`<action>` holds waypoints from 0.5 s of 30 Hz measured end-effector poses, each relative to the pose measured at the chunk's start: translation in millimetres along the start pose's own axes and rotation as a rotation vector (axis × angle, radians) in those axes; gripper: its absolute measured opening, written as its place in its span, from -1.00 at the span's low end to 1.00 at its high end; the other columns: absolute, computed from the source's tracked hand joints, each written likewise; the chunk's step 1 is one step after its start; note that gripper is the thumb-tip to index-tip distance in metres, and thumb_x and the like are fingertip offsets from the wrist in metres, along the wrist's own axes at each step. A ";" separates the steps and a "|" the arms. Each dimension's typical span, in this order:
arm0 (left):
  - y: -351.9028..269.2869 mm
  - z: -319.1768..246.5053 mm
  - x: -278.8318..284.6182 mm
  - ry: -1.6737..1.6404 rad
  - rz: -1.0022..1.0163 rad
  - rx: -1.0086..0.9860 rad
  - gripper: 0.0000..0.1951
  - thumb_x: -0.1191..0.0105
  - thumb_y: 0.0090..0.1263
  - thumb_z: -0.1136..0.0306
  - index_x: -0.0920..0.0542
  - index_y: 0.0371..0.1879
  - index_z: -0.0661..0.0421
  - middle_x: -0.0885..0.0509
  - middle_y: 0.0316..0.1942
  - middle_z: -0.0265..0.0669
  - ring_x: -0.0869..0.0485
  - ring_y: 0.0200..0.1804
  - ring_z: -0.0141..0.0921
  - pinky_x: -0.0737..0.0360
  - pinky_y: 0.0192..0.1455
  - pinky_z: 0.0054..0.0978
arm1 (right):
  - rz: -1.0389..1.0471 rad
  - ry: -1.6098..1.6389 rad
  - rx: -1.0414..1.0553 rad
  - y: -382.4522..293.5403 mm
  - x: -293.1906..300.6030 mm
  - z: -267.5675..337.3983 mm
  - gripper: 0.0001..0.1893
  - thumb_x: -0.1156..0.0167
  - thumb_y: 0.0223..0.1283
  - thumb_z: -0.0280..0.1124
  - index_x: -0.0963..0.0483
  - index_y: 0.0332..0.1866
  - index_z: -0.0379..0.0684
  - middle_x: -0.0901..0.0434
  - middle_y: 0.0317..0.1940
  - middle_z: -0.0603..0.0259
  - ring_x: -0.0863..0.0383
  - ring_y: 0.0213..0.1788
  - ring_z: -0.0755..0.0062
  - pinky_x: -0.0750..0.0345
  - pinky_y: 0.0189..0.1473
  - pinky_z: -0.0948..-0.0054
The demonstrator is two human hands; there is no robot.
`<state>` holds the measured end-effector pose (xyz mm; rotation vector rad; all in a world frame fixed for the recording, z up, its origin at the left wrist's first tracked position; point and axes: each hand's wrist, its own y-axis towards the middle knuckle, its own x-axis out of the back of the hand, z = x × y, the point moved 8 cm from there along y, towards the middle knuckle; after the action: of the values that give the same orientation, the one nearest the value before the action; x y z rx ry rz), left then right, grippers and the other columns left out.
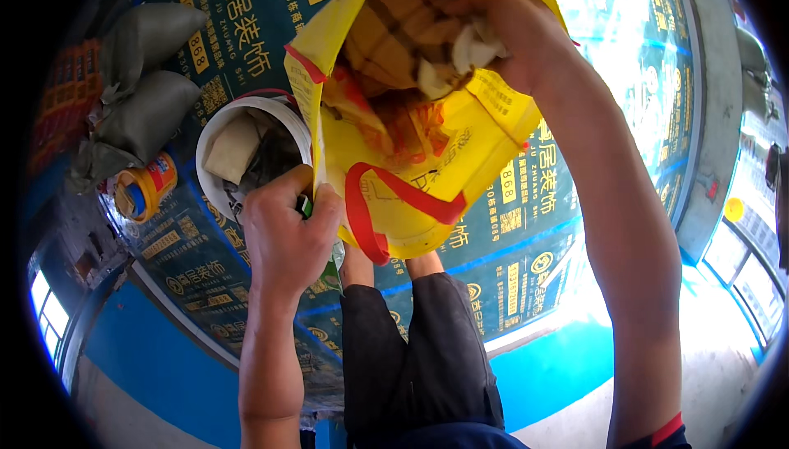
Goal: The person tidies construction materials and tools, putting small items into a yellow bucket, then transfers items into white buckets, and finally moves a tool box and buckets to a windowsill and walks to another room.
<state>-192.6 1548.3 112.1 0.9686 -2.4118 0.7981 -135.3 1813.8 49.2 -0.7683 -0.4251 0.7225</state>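
A yellow shopping bag with red handles gapes open before me, its mouth tilted towards me. My left hand is closed on the bag's near left edge. A green packet hangs just under that hand. My right hand reaches into the bag from the right, its fingertips partly hidden. It touches a brown item with dark stripes, perhaps cloth or packaging. Whitish pieces lie by the right thumb; their kind is unclear. Crumpled red-and-orange plastic packaging lies deeper in the bag.
Left of the bag stands a white bucket holding a pale block and dark plastic. Farther left are a yellow tub and filled grey sacks. Printed green protective sheeting covers the floor. A low ledge runs along the right.
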 end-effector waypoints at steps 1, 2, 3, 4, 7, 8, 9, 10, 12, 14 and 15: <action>0.1 -2.4 -1.7 -0.001 0.005 0.000 -0.80 -0.01 0.18 0.38 -0.51 -0.60 0.26 -0.50 -0.71 -0.11 -0.46 -0.68 -0.28 -0.38 -0.52 -0.36 | -0.004 0.001 -0.003 0.0 -3.7 1.5 -0.79 -0.17 0.12 -0.35 -0.51 -0.23 -0.27 -0.61 -0.31 0.15 -0.67 -0.31 0.36 -0.64 -0.21 0.40; 0.4 -1.6 -5.9 -0.017 0.036 0.041 -0.82 -0.01 0.18 0.40 -0.53 -0.57 0.27 -0.51 -0.71 -0.14 -0.46 -0.67 -0.34 -0.39 -0.52 -0.40 | 0.134 0.242 -0.006 -2.9 -21.3 6.8 -0.79 -0.18 0.12 -0.36 -0.51 -0.22 -0.28 -0.62 -0.29 0.15 -0.68 -0.28 0.35 -0.66 -0.16 0.40; 0.7 1.2 -9.3 -0.034 0.072 0.078 -0.83 0.00 0.18 0.41 -0.56 -0.54 0.27 -0.53 -0.70 -0.17 -0.46 -0.66 -0.40 -0.39 -0.51 -0.43 | 0.266 0.485 -0.005 -7.1 -38.2 13.4 -0.78 -0.19 0.12 -0.36 -0.51 -0.21 -0.29 -0.62 -0.27 0.15 -0.69 -0.26 0.35 -0.67 -0.11 0.40; 1.2 -0.9 -9.4 -0.037 0.085 0.072 -0.83 0.00 0.18 0.41 -0.56 -0.54 0.27 -0.53 -0.70 -0.17 -0.46 -0.66 -0.40 -0.39 -0.51 -0.43 | 0.252 0.488 -0.005 -7.3 -43.6 16.2 -0.78 -0.19 0.12 -0.36 -0.51 -0.21 -0.29 -0.62 -0.27 0.15 -0.69 -0.26 0.35 -0.67 -0.11 0.40; 1.5 6.0 -15.1 -0.124 0.170 0.185 -0.72 -0.01 0.27 0.35 -0.58 -0.25 0.36 -0.65 -0.39 -0.19 -0.56 -0.37 -0.47 -0.50 -0.28 -0.52 | 0.764 0.696 -0.286 -42.2 -89.1 28.2 -0.61 0.07 0.41 -0.16 -0.38 0.21 -0.13 -0.62 -0.17 0.07 -0.60 -0.18 0.36 -0.55 0.04 0.54; 3.0 8.3 -14.7 -0.129 0.175 0.175 -0.72 -0.01 0.27 0.35 -0.58 -0.25 0.36 -0.65 -0.39 -0.19 -0.56 -0.37 -0.47 -0.50 -0.28 -0.52 | 0.586 0.504 -0.214 -58.8 -78.3 29.9 -0.70 -0.07 0.26 -0.27 -0.45 0.01 -0.20 -0.63 -0.21 0.12 -0.65 -0.20 0.37 -0.61 -0.03 0.47; 4.0 13.0 -11.4 -0.175 0.129 0.178 -0.71 -0.02 0.28 0.33 -0.58 -0.24 0.36 -0.64 -0.37 -0.19 -0.56 -0.35 -0.46 -0.50 -0.24 -0.51 | 0.410 0.315 -0.146 -69.7 -63.8 28.5 -0.79 -0.20 0.11 -0.38 -0.52 -0.20 -0.26 -0.64 -0.24 0.17 -0.70 -0.23 0.39 -0.66 -0.09 0.41; 3.4 13.7 -4.8 -0.212 0.074 0.183 -0.70 -0.03 0.28 0.31 -0.58 -0.23 0.36 -0.63 -0.36 -0.19 -0.55 -0.33 -0.45 -0.49 -0.20 -0.51 | 0.374 -0.032 -0.025 -74.6 -55.8 27.2 -0.76 -0.23 0.04 -0.38 -0.52 -0.17 -0.22 -0.64 -0.28 0.11 -0.70 -0.22 0.33 -0.65 -0.10 0.40; 3.9 13.9 6.4 -0.221 -0.037 0.188 -0.74 0.03 0.29 0.39 -0.59 -0.28 0.38 -0.66 -0.36 -0.21 -0.51 -0.36 -0.54 -0.46 -0.29 -0.51 | 0.436 -0.694 0.361 -95.6 -66.1 23.0 -0.73 -0.27 -0.08 -0.38 -0.51 -0.20 -0.19 -0.63 -0.32 0.01 -0.70 -0.27 0.14 -0.63 -0.19 0.32; 5.3 19.8 22.9 -0.259 -0.163 0.224 -0.73 0.01 0.29 0.37 -0.60 -0.27 0.39 -0.65 -0.36 -0.22 -0.51 -0.34 -0.53 -0.46 -0.27 -0.51 | 0.512 -0.933 0.465 -122.3 -70.1 -13.5 -0.68 -0.29 -0.17 -0.37 -0.49 -0.22 -0.19 -0.58 -0.36 -0.03 -0.66 -0.33 -0.02 -0.58 -0.25 0.21; 6.7 21.1 23.5 -0.297 -0.189 0.151 -0.73 0.01 0.28 0.37 -0.60 -0.27 0.38 -0.65 -0.38 -0.24 -0.51 -0.35 -0.52 -0.46 -0.25 -0.50 | 0.504 -1.000 0.465 -134.5 -64.2 -28.0 -0.69 -0.27 -0.13 -0.36 -0.51 -0.19 -0.19 -0.57 -0.34 -0.01 -0.64 -0.31 -0.01 -0.57 -0.25 0.18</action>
<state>-216.6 1527.3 107.3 1.4412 -2.4789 0.8260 -104.9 1686.7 126.1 -0.0038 -0.9296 1.6151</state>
